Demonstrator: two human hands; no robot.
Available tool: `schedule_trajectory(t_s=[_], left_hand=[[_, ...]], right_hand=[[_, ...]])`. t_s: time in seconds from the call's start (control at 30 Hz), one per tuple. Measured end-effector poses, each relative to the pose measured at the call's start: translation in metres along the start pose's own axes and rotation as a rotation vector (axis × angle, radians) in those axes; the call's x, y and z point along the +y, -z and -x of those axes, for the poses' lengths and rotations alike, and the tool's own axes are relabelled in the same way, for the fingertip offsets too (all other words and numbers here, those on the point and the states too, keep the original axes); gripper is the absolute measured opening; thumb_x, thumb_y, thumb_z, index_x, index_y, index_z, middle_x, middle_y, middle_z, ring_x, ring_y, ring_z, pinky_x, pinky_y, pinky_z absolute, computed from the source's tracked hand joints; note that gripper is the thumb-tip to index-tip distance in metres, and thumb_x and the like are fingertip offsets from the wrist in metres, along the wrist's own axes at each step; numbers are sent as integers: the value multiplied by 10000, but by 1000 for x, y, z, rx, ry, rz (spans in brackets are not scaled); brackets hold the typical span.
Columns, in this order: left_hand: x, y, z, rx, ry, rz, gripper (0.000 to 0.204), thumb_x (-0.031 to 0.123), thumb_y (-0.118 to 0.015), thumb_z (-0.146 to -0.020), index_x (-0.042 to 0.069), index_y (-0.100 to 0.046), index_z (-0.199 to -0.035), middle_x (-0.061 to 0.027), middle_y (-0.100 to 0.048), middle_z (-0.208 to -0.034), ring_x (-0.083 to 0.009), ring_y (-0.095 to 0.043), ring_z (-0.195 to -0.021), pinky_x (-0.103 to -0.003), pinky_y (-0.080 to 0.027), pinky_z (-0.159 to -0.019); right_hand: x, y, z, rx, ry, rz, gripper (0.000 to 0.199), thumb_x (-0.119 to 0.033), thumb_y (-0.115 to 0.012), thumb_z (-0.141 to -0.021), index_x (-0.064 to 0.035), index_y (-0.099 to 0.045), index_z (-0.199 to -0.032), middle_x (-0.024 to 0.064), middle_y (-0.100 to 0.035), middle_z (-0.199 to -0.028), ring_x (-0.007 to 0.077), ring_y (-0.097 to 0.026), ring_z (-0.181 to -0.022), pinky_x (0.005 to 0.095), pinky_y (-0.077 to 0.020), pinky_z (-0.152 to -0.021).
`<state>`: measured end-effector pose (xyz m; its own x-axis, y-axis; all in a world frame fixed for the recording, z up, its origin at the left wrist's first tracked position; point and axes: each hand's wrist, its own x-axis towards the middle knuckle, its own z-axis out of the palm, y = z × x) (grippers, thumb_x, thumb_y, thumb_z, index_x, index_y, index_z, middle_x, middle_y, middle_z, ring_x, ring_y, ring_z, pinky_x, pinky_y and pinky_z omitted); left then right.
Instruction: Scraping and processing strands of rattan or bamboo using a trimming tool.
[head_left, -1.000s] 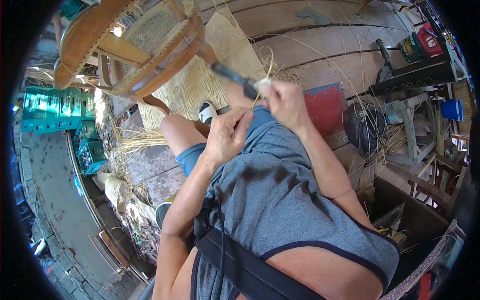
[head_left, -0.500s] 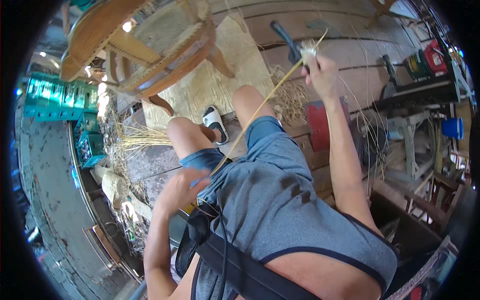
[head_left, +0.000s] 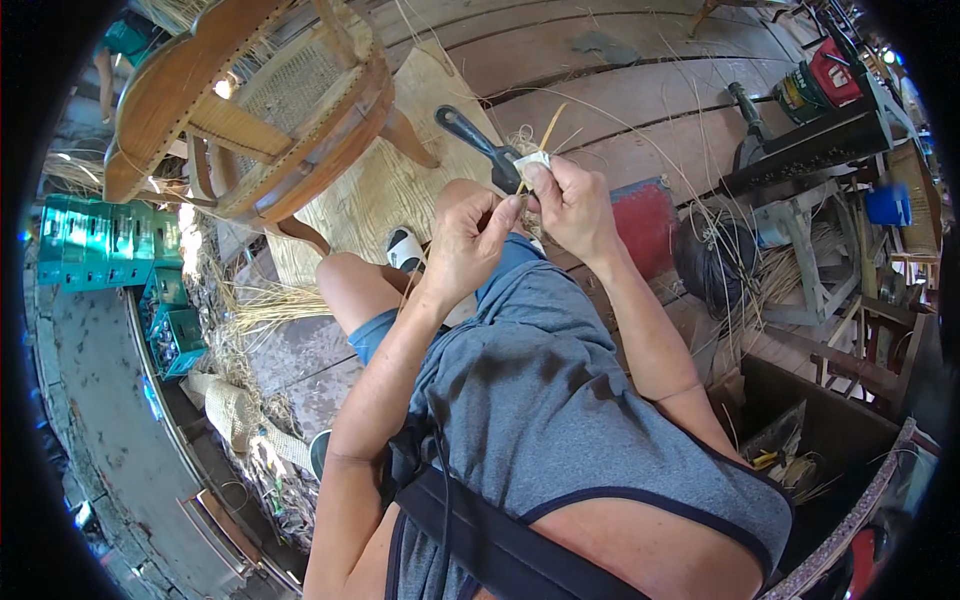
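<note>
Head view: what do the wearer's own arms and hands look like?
The left hand and right hand are ungloved, with no watch or bracelet visible. The arms show no sleeves; a dark-edged grey top and wide black strap are worn.

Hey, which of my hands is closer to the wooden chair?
Left. Your left hand is to the right of the wooden chair and lower in the picture, not touching it; your right hand is farther right.

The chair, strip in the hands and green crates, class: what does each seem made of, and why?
Chair: probably varnished wood; glossy brown surface.
Strip: perhaps split rattan, finish unclear; thin, straw-yellow.
Green crates: likely moulded plastic, glossy; bright highlights.
</note>
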<state>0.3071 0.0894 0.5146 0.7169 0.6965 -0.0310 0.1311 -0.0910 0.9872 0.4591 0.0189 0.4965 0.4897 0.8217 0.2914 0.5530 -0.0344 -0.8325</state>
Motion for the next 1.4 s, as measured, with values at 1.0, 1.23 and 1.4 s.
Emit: schedule_trajectory(t_s=[1.0,1.23,1.4], left_hand=[[19,149,267,-23,381,-190,245,222,-599,-869,27,-608,-722,-62,-533,-565,-147,-534,-513,-296,-407,-494],[5,104,107,26,180,-560,236,138,-604,-820,33,-588,-1031,-187,-664,-850,-383,-641,-850,-458,-512,-703],[26,37,32,102,-7,-651,166,158,-580,-772,47,-693,-824,-172,-675,-797,-346,-660,-838,-449,-512,-737]], right_hand=[[102,140,-194,279,-400,-159,323,-320,-588,-918,-45,-630,-754,12,-565,-572,66,-491,-429,215,-356,-373],[6,23,-122,-179,-240,-284,346,-365,-529,-975,-49,-656,-1032,1,-605,-715,30,-453,-469,190,-342,-413],[-6,-66,-50,-493,-81,-503,367,-335,-486,-998,-21,-618,-1136,30,-632,-797,40,-467,-501,183,-330,-407]])
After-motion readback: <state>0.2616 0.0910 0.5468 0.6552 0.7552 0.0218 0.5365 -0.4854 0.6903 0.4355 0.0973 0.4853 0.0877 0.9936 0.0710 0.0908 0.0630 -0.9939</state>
